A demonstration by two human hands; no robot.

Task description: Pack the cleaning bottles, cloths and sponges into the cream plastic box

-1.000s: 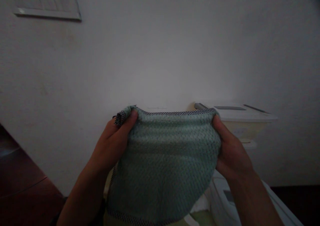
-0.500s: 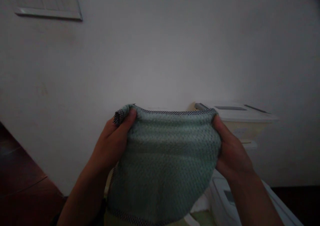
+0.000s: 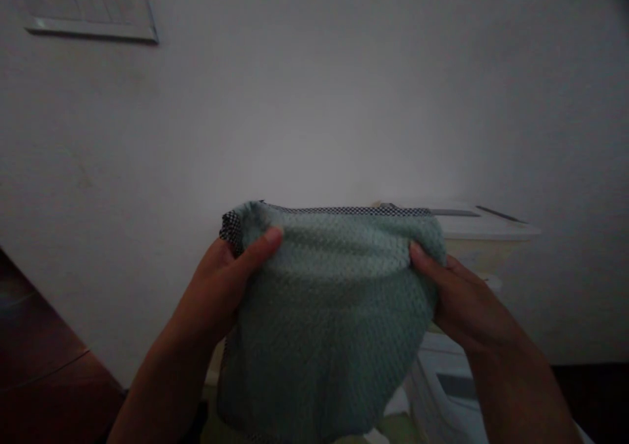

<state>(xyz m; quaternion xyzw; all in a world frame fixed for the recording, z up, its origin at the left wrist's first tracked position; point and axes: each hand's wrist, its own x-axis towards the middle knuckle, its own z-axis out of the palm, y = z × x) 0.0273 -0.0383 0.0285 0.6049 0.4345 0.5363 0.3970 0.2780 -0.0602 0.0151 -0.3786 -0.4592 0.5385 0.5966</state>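
A pale green waffle-weave cloth [image 3: 329, 306] with a black-and-white checked edge hangs in front of me, held up by both hands at its top corners. My left hand [image 3: 221, 287] pinches the left corner, thumb pressed over the front of the fabric. My right hand [image 3: 462, 300] grips the right corner, thumb on the front and fingers behind. The cloth's lower part drops out of view at the bottom.
A plain white wall fills the background, with a vent or frame [image 3: 91, 12] at the top left. White plastic storage drawers [image 3: 484, 231] stand behind the cloth at the right. Dark brown wood [image 3: 39, 365] shows at the lower left.
Both thumbs have slid further inward across the front of the cloth, and the top edge is held slightly higher and wider. The view has barely shifted.
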